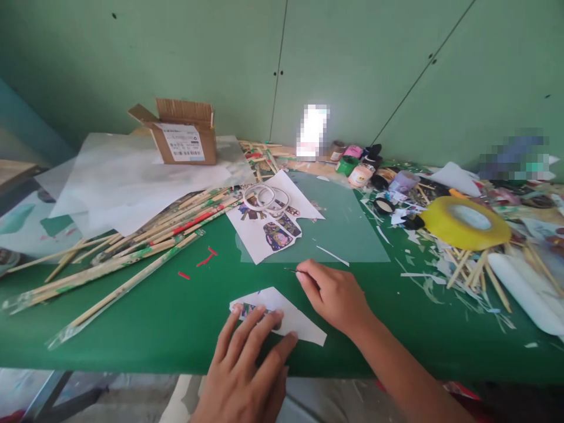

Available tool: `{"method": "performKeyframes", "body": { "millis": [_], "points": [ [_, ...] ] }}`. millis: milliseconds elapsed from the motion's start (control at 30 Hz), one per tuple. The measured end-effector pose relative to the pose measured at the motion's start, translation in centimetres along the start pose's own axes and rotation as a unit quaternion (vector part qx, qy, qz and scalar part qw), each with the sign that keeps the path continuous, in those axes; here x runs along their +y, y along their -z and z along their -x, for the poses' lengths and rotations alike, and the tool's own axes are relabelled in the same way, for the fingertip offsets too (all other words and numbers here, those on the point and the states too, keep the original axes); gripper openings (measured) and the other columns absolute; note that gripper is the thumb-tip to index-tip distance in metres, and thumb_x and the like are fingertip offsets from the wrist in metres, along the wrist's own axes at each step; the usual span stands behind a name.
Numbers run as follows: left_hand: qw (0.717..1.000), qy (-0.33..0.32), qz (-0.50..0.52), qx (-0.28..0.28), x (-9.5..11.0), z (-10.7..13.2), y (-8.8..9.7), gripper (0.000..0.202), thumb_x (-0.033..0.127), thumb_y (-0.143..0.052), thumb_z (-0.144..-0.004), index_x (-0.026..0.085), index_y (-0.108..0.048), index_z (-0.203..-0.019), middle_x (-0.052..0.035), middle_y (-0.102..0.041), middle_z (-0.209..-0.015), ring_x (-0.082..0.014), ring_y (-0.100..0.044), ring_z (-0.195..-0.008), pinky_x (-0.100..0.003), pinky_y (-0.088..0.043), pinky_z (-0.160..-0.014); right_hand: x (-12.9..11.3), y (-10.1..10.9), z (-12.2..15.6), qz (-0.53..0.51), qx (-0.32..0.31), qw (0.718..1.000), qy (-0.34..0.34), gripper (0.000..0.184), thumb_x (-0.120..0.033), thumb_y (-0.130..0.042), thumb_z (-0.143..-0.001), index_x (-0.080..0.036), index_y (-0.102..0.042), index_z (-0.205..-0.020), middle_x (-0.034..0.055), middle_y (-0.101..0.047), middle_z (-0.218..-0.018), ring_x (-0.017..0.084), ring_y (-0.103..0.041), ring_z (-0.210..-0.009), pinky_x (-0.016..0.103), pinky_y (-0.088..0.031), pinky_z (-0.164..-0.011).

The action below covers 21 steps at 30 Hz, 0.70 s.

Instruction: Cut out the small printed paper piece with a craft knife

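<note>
In the head view, your left hand (249,364) is pressing a white paper piece (304,325) onto the counter (145,348) near its front edge, the fingers spread, gripping nothing and partly covering its printed pattern (249,309). Your right fingers are pinching a thin dark tool (289,270), the right hand (337,294) hovering or resting just beyond the paper; you cannot tell which.

If your left fingers were easing off, the loose paper could be sliding; if the tip were slipping toward you, it could be nicking a fingertip or scoring the print.

The counter is wearing a smooth green covering, with red scraps (206,258) lying ahead. Wrapped sticks (185,226) are crowding the left, a yellow tape roll (445,226) and paper bits the right. White rings (274,200) are resting on a printed sheet (249,235); behind, a green wall (194,59) is rising.
</note>
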<state>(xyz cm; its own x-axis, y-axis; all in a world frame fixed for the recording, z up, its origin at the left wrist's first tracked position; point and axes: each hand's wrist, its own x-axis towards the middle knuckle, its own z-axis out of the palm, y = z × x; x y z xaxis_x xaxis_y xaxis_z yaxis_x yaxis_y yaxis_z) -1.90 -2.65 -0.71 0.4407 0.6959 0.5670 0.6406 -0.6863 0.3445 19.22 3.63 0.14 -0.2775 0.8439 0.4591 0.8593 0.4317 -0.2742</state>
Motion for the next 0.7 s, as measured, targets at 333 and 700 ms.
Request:
{"method": "performKeyframes", "body": {
  "millis": [333,700],
  "points": [
    [0.992,-0.050,-0.118,0.008,-1.0,0.6,1.6,0.031,0.021,-0.047,-0.094,0.024,-0.067,-0.117,-0.0001,-0.071,-0.118,-0.0163,-0.058,-0.115,-0.031,-0.025,-0.116,0.2,-0.1,0.3,0.037,0.014,0.999,0.014,0.030,-0.025,-0.038,-0.101,-0.020,-0.067,-0.093,0.0010,-0.069,-0.071,0.010,-0.061,-0.058,0.023,-0.030,-0.049],
    [0.989,-0.044,-0.144,-0.011,-0.5,1.2,0.9,0.039,0.030,-0.044,-0.096,0.015,-0.061,-0.128,-0.0040,-0.069,-0.125,-0.0170,-0.059,-0.115,-0.032,-0.021,-0.119,-1.9,2.5,0.7,0.057,-0.052,0.997,0.002,0.034,-0.030,-0.038,-0.100,-0.021,-0.052,-0.071,-0.0045,-0.053,-0.049,0.011,-0.048,-0.040,0.026,-0.022,-0.045]
  ]
}}
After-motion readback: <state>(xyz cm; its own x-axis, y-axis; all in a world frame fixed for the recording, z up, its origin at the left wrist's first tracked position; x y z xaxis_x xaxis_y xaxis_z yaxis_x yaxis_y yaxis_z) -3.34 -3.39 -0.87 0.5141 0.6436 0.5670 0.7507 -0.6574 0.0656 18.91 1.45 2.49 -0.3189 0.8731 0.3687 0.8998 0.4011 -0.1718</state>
